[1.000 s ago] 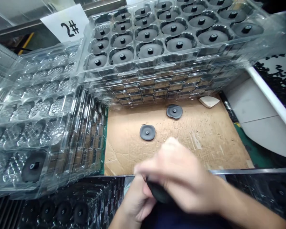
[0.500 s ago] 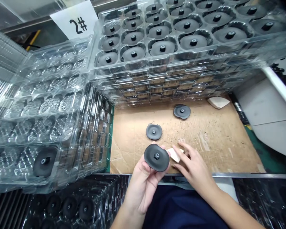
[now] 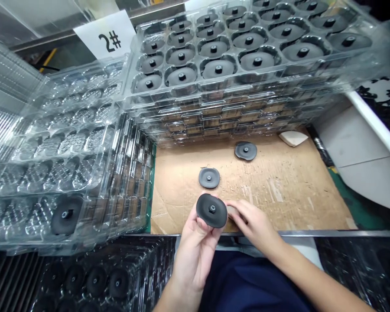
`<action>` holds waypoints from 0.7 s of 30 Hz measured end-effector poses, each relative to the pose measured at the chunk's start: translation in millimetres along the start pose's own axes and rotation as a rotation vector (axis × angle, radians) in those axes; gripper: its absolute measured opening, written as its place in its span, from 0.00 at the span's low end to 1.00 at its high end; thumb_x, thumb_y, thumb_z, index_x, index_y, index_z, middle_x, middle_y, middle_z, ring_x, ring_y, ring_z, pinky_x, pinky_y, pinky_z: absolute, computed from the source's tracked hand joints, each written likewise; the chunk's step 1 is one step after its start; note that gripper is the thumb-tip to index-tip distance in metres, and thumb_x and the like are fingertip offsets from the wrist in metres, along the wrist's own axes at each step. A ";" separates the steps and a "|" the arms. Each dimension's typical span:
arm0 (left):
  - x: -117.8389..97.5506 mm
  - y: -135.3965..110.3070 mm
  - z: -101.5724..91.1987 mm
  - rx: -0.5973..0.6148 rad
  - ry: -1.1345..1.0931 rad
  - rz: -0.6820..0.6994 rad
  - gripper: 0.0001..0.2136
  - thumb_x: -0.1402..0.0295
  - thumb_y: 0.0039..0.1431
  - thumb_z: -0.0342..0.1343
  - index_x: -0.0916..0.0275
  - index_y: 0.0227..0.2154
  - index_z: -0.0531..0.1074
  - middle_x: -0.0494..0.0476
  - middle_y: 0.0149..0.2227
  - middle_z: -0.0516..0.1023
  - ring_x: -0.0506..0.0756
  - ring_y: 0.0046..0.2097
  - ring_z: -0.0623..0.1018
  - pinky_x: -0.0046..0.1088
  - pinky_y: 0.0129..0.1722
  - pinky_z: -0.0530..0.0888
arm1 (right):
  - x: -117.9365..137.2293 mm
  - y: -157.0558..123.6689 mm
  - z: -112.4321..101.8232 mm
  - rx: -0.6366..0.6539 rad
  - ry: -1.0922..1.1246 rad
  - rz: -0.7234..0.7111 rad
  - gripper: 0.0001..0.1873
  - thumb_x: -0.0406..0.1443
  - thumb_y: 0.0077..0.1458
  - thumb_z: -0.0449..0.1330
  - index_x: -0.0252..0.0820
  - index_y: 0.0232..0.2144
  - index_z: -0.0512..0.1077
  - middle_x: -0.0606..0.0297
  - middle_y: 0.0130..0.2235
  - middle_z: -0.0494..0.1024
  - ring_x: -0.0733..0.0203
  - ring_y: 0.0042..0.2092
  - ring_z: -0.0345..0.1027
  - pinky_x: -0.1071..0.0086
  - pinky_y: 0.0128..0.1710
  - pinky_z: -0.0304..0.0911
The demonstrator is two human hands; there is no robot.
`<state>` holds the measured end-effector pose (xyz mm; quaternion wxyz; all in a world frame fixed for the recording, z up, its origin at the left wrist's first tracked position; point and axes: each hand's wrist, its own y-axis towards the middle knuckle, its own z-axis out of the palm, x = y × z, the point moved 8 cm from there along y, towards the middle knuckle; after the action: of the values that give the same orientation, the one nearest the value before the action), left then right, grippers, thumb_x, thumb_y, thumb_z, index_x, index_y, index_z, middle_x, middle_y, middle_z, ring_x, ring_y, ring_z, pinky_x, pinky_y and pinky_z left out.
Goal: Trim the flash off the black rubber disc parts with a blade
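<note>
My left hand [image 3: 195, 247] holds up a black oval rubber-like disc [image 3: 208, 219] by its edge, the stud in its middle facing me. Close to its right rim, my right hand [image 3: 255, 223] has its fingers closed round a small off-white wedge-shaped pad [image 3: 231, 210], mostly hidden by the fingers and the disc. On the cardboard just beyond lies a second black disc [image 3: 204, 178], stud up. Farther back and to the right rests a third disc [image 3: 240, 154]. Another off-white wedge pad [image 3: 293, 138] sits at the far right of the cardboard [image 3: 175, 199].
Behind the cardboard stands a stack of clear plastic trays [image 3: 211, 99], its top tray filled with black discs. A second tray stack [image 3: 94, 173] rises at left, one disc in its near corner. A "2#" sign [image 3: 108, 37] stands behind. At right is a white bin [image 3: 370, 151].
My right hand has closed on the wedge pad and brought it left, up against the held disc. My left hand still holds that disc. The view has shifted slightly.
</note>
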<state>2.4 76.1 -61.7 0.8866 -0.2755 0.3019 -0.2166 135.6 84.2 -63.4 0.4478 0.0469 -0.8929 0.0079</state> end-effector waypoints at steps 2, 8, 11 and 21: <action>0.7 -0.7 3.8 0.022 0.025 0.006 0.19 0.68 0.45 0.65 0.56 0.44 0.75 0.56 0.46 0.78 0.57 0.51 0.74 0.30 0.49 0.72 | 8.8 7.5 -14.7 -0.034 0.023 0.036 0.11 0.34 0.60 0.51 0.42 0.40 0.72 0.62 0.37 0.78 0.60 0.37 0.73 0.68 0.35 0.69; 7.2 -6.6 13.7 0.090 0.128 0.026 0.21 0.67 0.46 0.65 0.56 0.46 0.73 0.54 0.42 0.80 0.51 0.45 0.77 0.21 0.46 0.72 | 93.8 17.1 -60.6 -0.154 0.195 -0.170 0.12 0.31 0.59 0.51 0.40 0.43 0.71 0.61 0.38 0.76 0.63 0.38 0.70 0.71 0.36 0.68; 8.9 -7.5 13.0 0.072 0.169 0.013 0.20 0.69 0.46 0.65 0.55 0.45 0.73 0.53 0.43 0.79 0.50 0.44 0.77 0.20 0.45 0.72 | 112.5 19.4 -43.2 0.104 0.246 -0.192 0.11 0.26 0.57 0.52 0.41 0.37 0.73 0.66 0.32 0.75 0.67 0.33 0.70 0.76 0.33 0.67; 0.4 -12.1 13.4 0.008 0.236 0.040 0.23 0.68 0.40 0.68 0.54 0.43 0.75 0.52 0.44 0.79 0.56 0.46 0.76 0.26 0.47 0.72 | 114.8 11.1 -43.2 0.107 0.347 -0.245 0.11 0.25 0.56 0.53 0.37 0.38 0.73 0.64 0.33 0.75 0.68 0.34 0.69 0.76 0.34 0.66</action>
<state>8.7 71.6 -45.4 0.8501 -0.2384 0.4087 -0.2311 100.8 88.8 54.7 0.5893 0.1769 -0.7883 0.0088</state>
